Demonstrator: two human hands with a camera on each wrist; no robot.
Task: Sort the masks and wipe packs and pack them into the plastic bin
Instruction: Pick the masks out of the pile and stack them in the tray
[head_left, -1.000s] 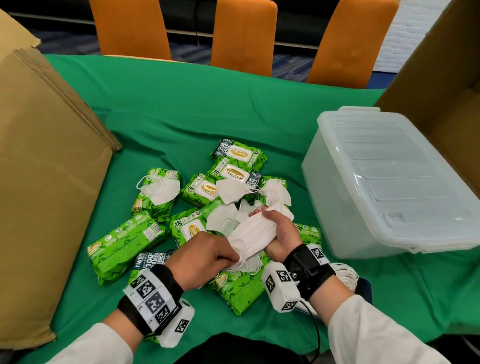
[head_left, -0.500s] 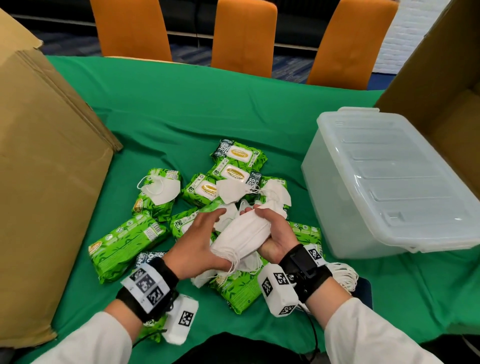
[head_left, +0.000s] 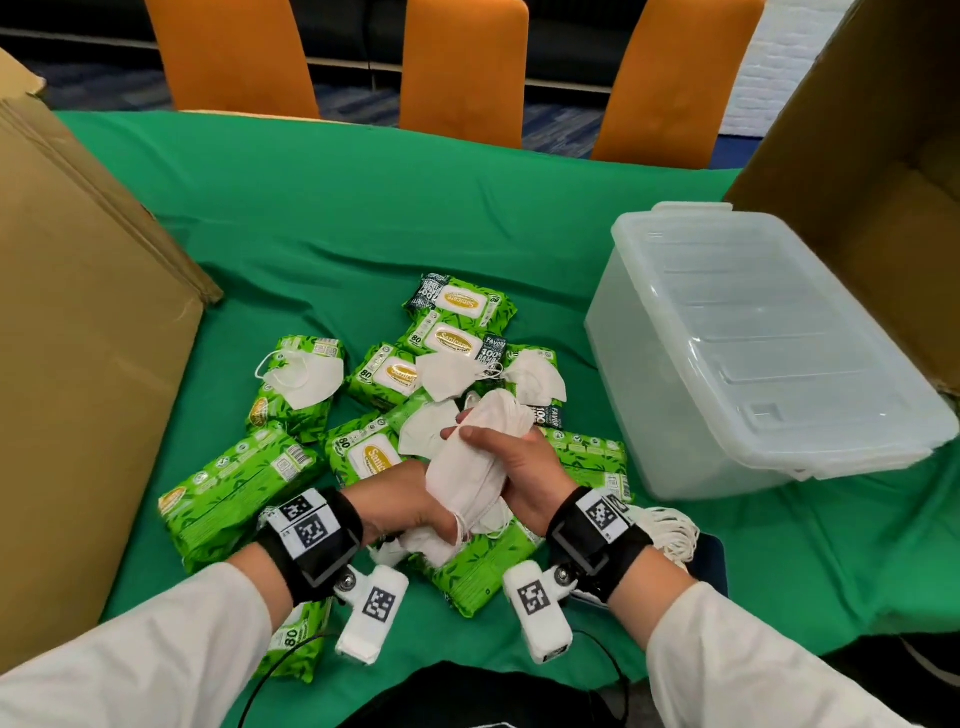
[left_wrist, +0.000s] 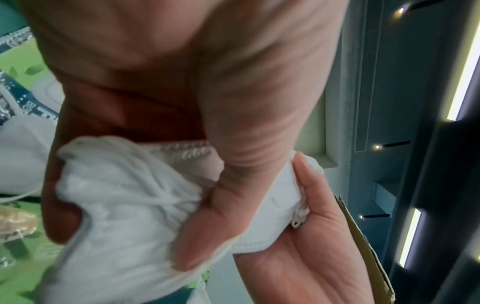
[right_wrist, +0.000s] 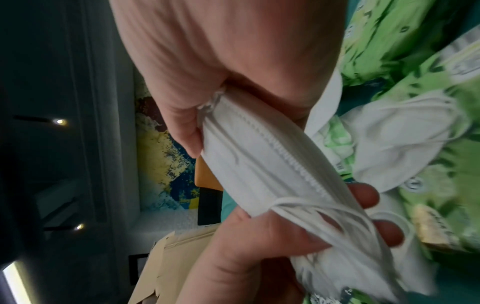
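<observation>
Starting at the left, the left hand (head_left: 402, 506) grips the near, lower end of a stack of masks (head_left: 475, 462), its fingers (right_wrist: 363, 195) curled round the bunched ear loops. The right hand (head_left: 519, 467) clasps the stack's far end, thumb on top and fingers (left_wrist: 309, 185) wrapped underneath. The stack is held just above the heap of green wipe packs (head_left: 234, 488) and loose masks (head_left: 304, 376) on the table (head_left: 363, 208), its long axis running from near-left up to far-right, toward the plastic bin (head_left: 753, 364), whose lid is still on. Judging by the folds, the masks are light, soft and compressible (the layers could fan apart and slide), so squeezing both ends across the flat faces looks safer than hanging them by the loops, which could snag.
</observation>
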